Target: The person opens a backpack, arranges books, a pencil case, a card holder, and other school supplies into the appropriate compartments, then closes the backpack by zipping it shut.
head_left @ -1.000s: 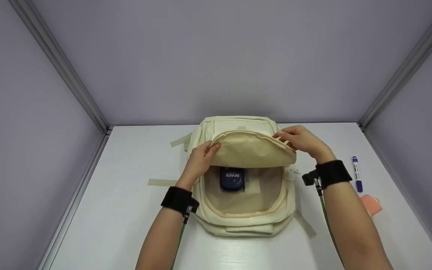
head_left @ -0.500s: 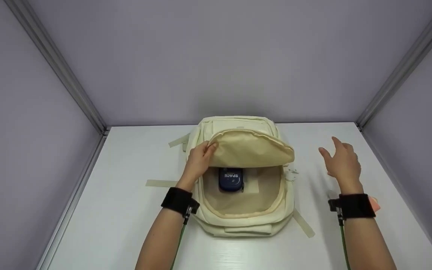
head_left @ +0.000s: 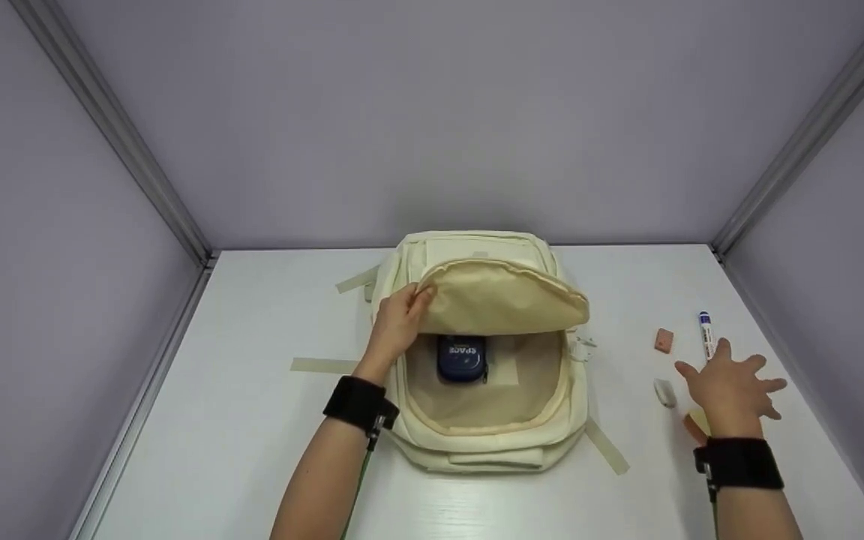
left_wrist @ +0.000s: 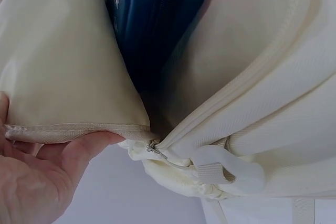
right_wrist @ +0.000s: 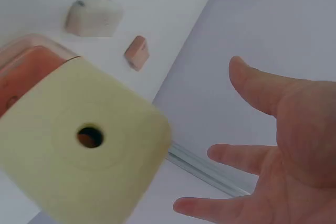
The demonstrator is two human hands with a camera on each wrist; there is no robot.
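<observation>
My left hand pinches the edge of the cream flap and holds it raised over the backpack. In the left wrist view its thumb and fingers grip the flap's bound edge. Inside lies a dark blue zipped case lettered "SPACE". To the right, my right hand has spread fingers and holds nothing. Beside its wrist is a yellow and orange piece. In the right wrist view this appears as a rounded yellow square with a round hole, an orange part behind it.
A blue-and-white marker lies beyond the right fingers, its lower end hidden. Left of that hand lie a small pink block and a whitish block. Backpack straps spread on the white table. Walls stand around it.
My right hand has left the flap's right edge and moved right and nearer, its fingers spreading. The pink block has come into sight. My left hand keeps its hold on the flap.
</observation>
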